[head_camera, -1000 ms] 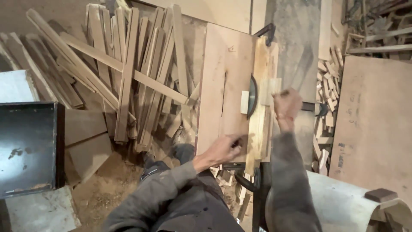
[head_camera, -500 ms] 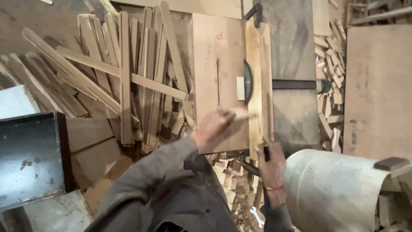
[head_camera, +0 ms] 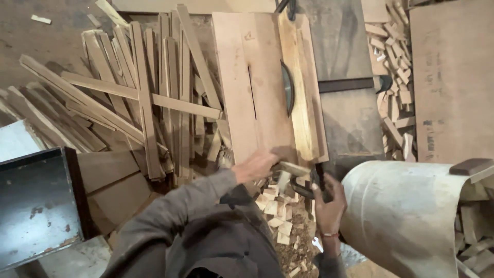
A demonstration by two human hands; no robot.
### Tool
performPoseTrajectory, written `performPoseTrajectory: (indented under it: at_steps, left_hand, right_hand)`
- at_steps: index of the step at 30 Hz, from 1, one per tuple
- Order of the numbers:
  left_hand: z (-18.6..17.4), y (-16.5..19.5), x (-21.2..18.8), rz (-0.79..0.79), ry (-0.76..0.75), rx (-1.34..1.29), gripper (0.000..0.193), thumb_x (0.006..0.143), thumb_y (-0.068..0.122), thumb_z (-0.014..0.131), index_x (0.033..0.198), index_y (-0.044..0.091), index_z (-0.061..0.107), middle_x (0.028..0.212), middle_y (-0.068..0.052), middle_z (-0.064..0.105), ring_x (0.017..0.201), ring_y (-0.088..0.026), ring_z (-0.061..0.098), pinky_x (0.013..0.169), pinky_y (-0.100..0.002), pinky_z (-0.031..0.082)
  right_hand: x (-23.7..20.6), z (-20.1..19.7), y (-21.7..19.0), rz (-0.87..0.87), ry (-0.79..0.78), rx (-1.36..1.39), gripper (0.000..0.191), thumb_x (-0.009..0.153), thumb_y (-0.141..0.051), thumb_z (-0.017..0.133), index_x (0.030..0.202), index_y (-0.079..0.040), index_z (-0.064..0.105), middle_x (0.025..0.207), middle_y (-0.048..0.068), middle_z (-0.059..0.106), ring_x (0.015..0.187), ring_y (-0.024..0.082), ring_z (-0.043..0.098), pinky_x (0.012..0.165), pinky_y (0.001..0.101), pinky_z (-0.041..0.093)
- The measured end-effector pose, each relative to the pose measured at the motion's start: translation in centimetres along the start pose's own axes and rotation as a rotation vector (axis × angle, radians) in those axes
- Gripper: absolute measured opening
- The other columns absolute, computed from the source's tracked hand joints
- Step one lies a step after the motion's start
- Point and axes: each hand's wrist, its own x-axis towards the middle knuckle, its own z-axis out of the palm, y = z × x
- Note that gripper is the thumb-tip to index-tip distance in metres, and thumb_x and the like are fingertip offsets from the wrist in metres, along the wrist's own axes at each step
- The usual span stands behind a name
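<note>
Nearest, the right hand grips a dark handle below the saw table, the left hand holds a short wood piece at its near edge — beyond, the exposed blade could catch drifting fingers.

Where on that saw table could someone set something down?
Bare patches: the wooden top left of the saw blade, and the dark metal surface right of the fence board. Crowded: the slat pile at left and offcuts below the left hand.
</note>
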Motion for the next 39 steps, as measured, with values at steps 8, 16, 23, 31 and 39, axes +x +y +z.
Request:
performPoseTrajectory:
  at_steps: [8,16,23,31,39]
  left_hand:
    - [4.0,1.4,-0.9,-0.408,0.157,-0.852,0.033,0.096,0.019,0.072,0.118,-0.004,0.064,0.083,-0.009,0.064,0.074,-0.015,0.058,0.064,-0.035,0.05]
    - [7.5,1.4,2.7,-0.217,0.467,-0.541,0.048,0.092,0.0,0.053,0.14,-0.005,0.054,0.121,-0.032,0.067,0.113,-0.047,0.067,0.097,-0.05,0.054]
    - [7.7,2.0,7.2,-0.133,0.534,-0.529,0.073,0.083,0.011,0.064,0.147,-0.008,0.034,0.119,-0.04,0.06,0.108,-0.054,0.061,0.089,-0.054,0.052]
    - [6.0,2.5,7.3,-0.34,0.361,-0.66,0.076,0.081,0.012,0.057,0.151,-0.005,0.033,0.108,-0.038,0.062,0.104,-0.054,0.062,0.09,-0.054,0.049]
    - [6.9,-0.2,9.7,-0.188,0.525,-0.58,0.084,0.079,0.013,0.064,0.15,-0.016,0.03,0.128,-0.044,0.055,0.118,-0.056,0.057,0.101,-0.053,0.048]
  right_hand:
    - [3.5,0.0,4.2,0.369,-0.318,0.333,0.032,0.091,-0.007,0.073,0.12,0.004,0.069,0.112,0.012,0.077,0.101,0.015,0.071,0.091,0.03,0.056]
    - [12.0,6.5,7.3,0.047,-0.051,-0.264,0.028,0.091,-0.018,0.076,0.115,-0.004,0.071,0.102,0.019,0.075,0.093,0.032,0.075,0.083,0.0385,0.056]
    - [15.3,9.5,7.0,-0.158,0.021,-0.51,0.024,0.082,-0.014,0.076,0.104,-0.005,0.074,0.1,0.017,0.072,0.092,0.038,0.069,0.081,0.0474,0.054]
    - [18.0,9.3,6.9,-0.065,-0.154,-0.609,0.021,0.078,-0.021,0.08,0.088,-0.003,0.076,0.082,0.019,0.074,0.079,0.039,0.072,0.074,0.0476,0.056]
    - [20.7,10.2,6.9,-0.104,-0.162,-0.591,0.029,0.078,-0.029,0.085,0.091,-0.004,0.077,0.08,0.019,0.074,0.08,0.039,0.072,0.075,0.0466,0.058]
